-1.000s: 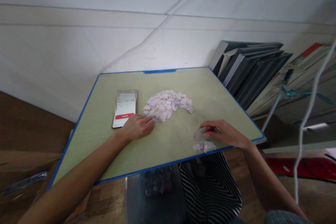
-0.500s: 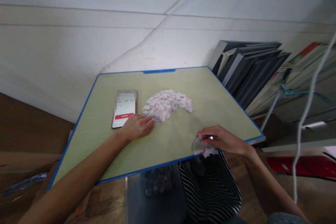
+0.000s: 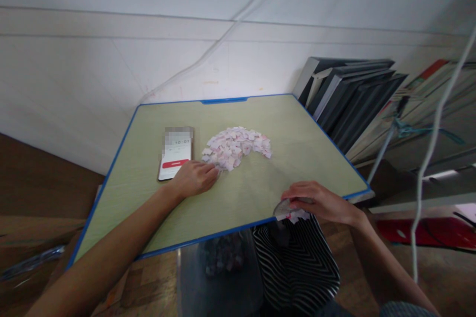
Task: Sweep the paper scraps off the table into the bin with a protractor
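A heap of small torn paper pieces [image 3: 238, 144], white with pink marks, lies curved across the middle of the table. My left hand [image 3: 196, 178] rests at its lower left edge, fingers curled and pressed down; something clear shows faintly at the fingertips, too unclear to name. At the front edge, my right hand [image 3: 310, 200] grips a clear protractor [image 3: 281, 206] with its curved side to the left. Several paper scraps [image 3: 293, 215] sit below the protractor, partly over the table's edge. A phone [image 3: 174, 153] with a lit screen lies beside my left hand.
The table [image 3: 241, 203] has a blue rim. Under its front edge are a plastic bin [image 3: 186, 277] with small pieces inside and a black-and-white striped item [image 3: 301, 262]. Dark folders or panels [image 3: 357, 99] lean at the right, near a hanging white cable [image 3: 427, 168].
My right hand has moved slightly down, and the protractor has tilted so it looks flatter over the edge scraps. My left hand stays in place.
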The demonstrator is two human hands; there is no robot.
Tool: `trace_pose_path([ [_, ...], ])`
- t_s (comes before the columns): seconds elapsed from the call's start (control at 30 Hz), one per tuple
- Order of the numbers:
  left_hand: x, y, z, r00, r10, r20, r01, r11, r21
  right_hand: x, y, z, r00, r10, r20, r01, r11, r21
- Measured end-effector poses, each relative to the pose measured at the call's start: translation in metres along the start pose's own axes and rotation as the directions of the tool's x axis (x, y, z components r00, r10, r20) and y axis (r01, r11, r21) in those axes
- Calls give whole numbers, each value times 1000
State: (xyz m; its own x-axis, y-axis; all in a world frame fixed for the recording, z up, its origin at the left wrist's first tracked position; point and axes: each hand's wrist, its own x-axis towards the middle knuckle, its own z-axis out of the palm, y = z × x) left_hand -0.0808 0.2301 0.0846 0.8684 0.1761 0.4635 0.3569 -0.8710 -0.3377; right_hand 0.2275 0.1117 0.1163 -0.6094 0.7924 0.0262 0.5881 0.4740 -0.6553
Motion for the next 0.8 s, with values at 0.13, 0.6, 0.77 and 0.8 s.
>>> trace_pose_path([
  [0.13, -1, 0, 1, 1000, 3, -4, -3, 1000, 5, -9, -1, 2, 1000, 0, -8, 0, 1000, -4],
  [0.6, 0, 0, 0, 1000, -2, 1, 2, 1000, 1, -17, 7, 11, 982, 179, -58, -171, 978, 118],
  [0.77, 0, -2, 4, 1000, -7, -1, 7, 1000, 8, -17, 15, 17, 951, 278, -135, -244, 944, 222],
  [0.8, 0, -3, 3, 1000, 0, -9, 0, 1000, 9, -17, 17, 19, 946, 286, -152, -246, 939, 239],
])
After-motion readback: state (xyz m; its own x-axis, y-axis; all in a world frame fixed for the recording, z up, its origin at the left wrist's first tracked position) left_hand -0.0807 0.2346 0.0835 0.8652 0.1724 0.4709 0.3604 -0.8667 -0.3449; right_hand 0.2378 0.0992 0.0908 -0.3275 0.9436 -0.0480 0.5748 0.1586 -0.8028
